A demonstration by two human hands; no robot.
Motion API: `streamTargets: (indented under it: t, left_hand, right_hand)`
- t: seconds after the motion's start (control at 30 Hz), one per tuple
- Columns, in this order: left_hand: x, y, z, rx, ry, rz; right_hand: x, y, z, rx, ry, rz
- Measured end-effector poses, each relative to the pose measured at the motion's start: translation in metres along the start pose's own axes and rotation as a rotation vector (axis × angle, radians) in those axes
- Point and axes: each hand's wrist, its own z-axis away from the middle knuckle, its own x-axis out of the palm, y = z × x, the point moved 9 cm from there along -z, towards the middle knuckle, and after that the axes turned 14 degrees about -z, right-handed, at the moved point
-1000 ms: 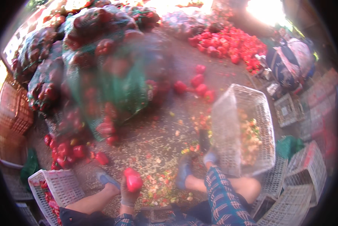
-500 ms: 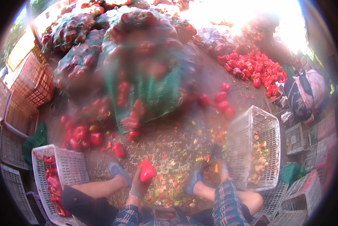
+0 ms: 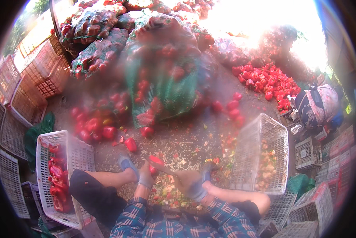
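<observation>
The left hand (image 3: pixel 146 177), gloved in grey, is closed around a red pepper (image 3: pixel 155 162) held low between the person's knees. The right hand (image 3: pixel 190 185), also gloved, grips what looks like a knife (image 3: pixel 162 168) whose thin blade reaches left to the pepper; the blur there makes the tool hard to tell for sure. Both hands sit just above the ground (image 3: pixel 186 146), which is strewn below them with seeds and cut scraps (image 3: pixel 166 194).

The person's bare legs spread to either side, feet in blue sandals (image 3: pixel 126 162) planted just beyond the hands. At the near left stands a white plastic crate (image 3: pixel 76 152) with red peppers lying along its left side. At the right, a second white crate (image 3: pixel 265 135) holds pale trimmings and bits.

Farther out, one loose pepper (image 3: pixel 131 144) lies on the ground just beyond the left foot, and a heap of red peppers (image 3: pixel 92 125) spreads at the left. Behind it rises a large green mesh sack (image 3: pixel 166 79) stuffed with peppers, with more sacks (image 3: pixel 94 35) stacked at the far left. Another pile of peppers (image 3: pixel 265 81) lies far right in bright glare. Empty crates (image 3: pixel 31 91) are stacked along the left edge, and more (image 3: pixel 313 206) at the near right.
</observation>
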Motion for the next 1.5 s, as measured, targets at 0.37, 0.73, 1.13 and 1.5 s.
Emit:
streamTargets:
  t: [0.37, 0.73, 1.13, 1.5]
  left_hand:
    - [0.036, -0.022, 0.009, -0.017, -0.272, 0.074]
    - [0.074, 0.025, -0.049, 0.47, -0.064, -1.141]
    - [0.055, 0.155, -0.197, 0.322, 0.484, -1.227]
    - [0.03, 0.079, -0.217, 0.203, -0.07, -0.485]
  right_hand:
    - [0.071, 0.062, 0.032, 0.093, -0.022, 0.198]
    - [0.065, 0.197, 0.068, 0.869, 0.174, -0.027]
    - [0.109, 0.238, 0.112, 1.117, 0.386, -0.555]
    - [0.085, 0.21, 0.051, 0.948, 0.16, -0.221]
